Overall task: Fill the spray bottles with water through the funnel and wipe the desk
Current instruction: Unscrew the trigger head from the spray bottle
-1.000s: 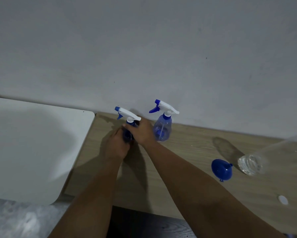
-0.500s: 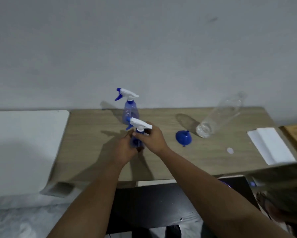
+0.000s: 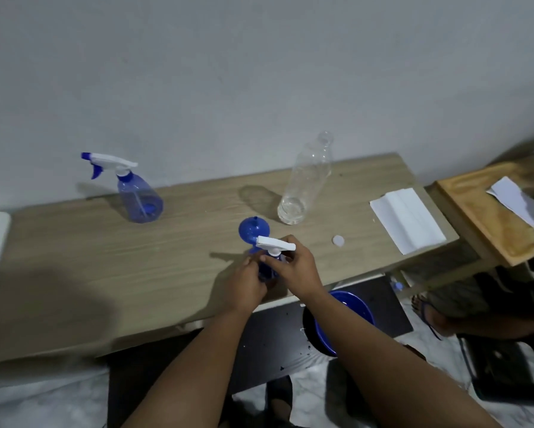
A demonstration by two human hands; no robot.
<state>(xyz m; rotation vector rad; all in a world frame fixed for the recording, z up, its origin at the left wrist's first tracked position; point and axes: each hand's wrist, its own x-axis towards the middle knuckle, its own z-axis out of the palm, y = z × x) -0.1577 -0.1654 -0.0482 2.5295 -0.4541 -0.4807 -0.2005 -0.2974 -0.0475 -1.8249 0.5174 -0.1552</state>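
— At the front edge of the wooden desk (image 3: 105, 257), what is being held?

— One spray bottle (image 3: 272, 257) is held upright, long axis vertical, its white trigger head pointing left. The blue body is gripped by the left hand (image 3: 248, 281); the neck under the head is pinched by the curled fingers of the right hand (image 3: 293, 267).

— And around it?

— A blue funnel (image 3: 252, 228) is seen just behind the held bottle, partly hidden by the trigger head. A clear water bottle (image 3: 306, 183) stands behind and to the right, uncapped, a little water in its base. A small white cap (image 3: 338, 240) lies on the desk to the right of the hands. A folded white cloth (image 3: 406, 219) rests at the desk's right end.

— How many of each?

— Two spray bottles are counted: the held one and a second spray bottle (image 3: 136, 193), upright near the wall (image 3: 259, 72) at the left, nozzle pointing left. One funnel, one clear bottle, one cap, one cloth. A blue basin (image 3: 349, 316) is seen below the desk edge, partly hidden by the right forearm.
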